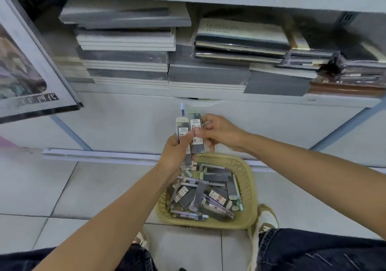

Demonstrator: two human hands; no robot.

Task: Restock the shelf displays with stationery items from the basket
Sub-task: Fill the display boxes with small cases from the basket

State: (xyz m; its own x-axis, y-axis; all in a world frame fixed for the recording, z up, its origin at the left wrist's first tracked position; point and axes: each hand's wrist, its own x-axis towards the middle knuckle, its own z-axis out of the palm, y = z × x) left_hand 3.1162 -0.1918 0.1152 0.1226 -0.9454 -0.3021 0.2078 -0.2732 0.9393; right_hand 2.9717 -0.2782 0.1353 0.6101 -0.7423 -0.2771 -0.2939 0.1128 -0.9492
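Both the left hand (174, 155) and right hand (221, 133) curl fingers (206, 117) round lead cases (195, 124) above the basket (248, 187).

Stationery shop. White shelf (208, 96) stacked with shrink-wrapped notebooks (125, 40), many identical copies. Yellow basket (248, 187) on tiled floor (62, 187), full of labelled refill packs (217, 197) and pens (188, 215), all in retail packaging.

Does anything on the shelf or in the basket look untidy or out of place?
Yes. The right stacks on the shelf lie askew, overlapping at angles, unlike the squarer left stacks. In the basket the lead cases and pens lie jumbled. Nothing looks spilled.
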